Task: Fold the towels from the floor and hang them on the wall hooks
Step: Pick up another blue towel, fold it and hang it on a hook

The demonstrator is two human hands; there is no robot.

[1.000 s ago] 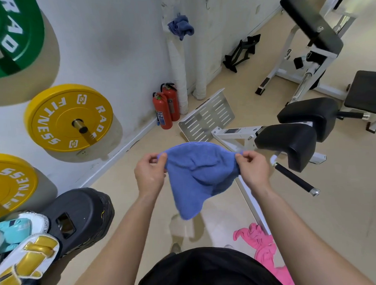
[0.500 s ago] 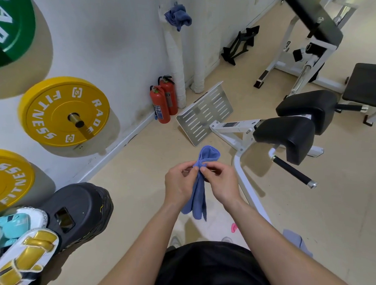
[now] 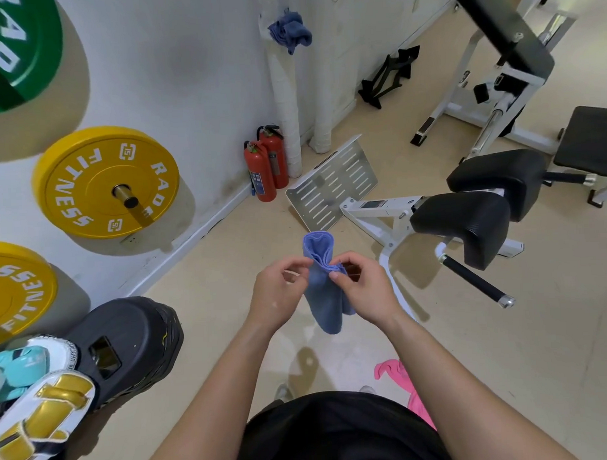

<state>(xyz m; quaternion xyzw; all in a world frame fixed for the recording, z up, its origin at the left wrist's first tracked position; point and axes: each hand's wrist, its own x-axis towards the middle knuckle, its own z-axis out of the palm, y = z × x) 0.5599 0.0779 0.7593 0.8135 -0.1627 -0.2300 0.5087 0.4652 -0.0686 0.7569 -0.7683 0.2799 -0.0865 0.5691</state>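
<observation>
A blue towel hangs folded in half in front of me, its fold standing up above my fingers. My right hand pinches its gathered edges with thumb and fingertips. My left hand sits just left of the towel with curled fingers touching its edge; I cannot tell whether it grips. Another blue towel hangs bunched high on the wall near a wrapped pipe. A pink towel lies on the floor by my right leg, partly hidden by my arm.
Yellow weight plates and a green one hang on the left wall. Two red fire extinguishers stand at the wall's foot. A white-framed machine with black pads fills the right. A black case and boxing gloves lie lower left.
The towel was spread wide between both hands; the hands came together and folded it in half. The pink towel has come back into view at the lower right.
</observation>
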